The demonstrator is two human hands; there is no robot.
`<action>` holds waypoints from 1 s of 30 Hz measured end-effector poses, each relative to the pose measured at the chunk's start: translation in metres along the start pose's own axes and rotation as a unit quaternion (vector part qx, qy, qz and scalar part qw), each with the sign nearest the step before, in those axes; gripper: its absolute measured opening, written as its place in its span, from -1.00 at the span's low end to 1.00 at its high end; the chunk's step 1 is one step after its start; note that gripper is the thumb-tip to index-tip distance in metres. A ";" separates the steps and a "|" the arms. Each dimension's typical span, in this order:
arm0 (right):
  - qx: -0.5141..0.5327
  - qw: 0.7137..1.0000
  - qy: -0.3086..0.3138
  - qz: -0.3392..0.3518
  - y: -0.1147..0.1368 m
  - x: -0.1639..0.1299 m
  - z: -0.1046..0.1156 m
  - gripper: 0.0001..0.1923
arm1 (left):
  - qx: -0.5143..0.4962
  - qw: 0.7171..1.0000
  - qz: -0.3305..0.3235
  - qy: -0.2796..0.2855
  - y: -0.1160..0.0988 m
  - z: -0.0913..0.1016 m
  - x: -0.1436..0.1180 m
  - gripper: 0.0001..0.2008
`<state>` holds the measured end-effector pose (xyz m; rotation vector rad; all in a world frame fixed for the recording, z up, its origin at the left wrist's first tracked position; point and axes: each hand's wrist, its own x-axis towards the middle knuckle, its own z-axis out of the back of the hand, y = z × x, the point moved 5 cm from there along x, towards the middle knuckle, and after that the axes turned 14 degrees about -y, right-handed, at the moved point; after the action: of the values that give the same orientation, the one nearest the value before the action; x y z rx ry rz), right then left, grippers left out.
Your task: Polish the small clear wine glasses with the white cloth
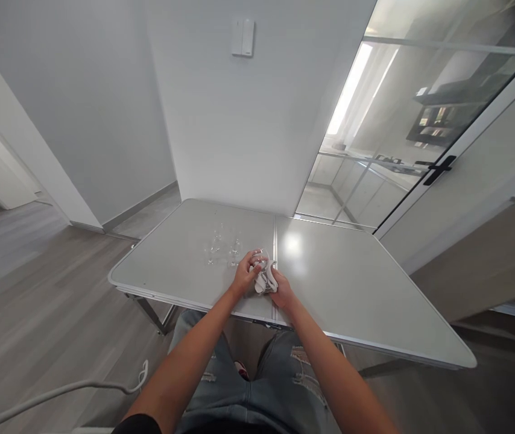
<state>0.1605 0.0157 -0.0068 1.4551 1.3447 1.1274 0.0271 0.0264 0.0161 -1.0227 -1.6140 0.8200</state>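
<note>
Near the front edge of the table, my left hand (245,272) is closed round a clear glass (262,257), its fingers curled over the side. My right hand (282,290) grips a crumpled white cloth (264,283), which is pressed against the lower part of the glass. Cloth and fingers hide much of the glass, so its full shape does not show. To the left of my hands stand several clear glasses (216,242), faint against the pale tabletop.
The pale folding table (339,289) has a metal seam across its middle and a metal rim. A white wall with a switch (242,37) rises behind it. A glass door (357,138) with a black handle is at the right. A pale hose (81,384) lies at lower left.
</note>
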 end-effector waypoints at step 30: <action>-0.055 0.996 -0.037 0.062 0.006 -0.007 -0.001 -0.54 | 0.056 0.998 -0.031 -0.019 -0.013 0.001 0.000 -0.29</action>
<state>0.1613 0.0081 -0.0013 1.5007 1.1357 1.1955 0.0235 0.0209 0.0278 -0.8789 -1.6052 0.8822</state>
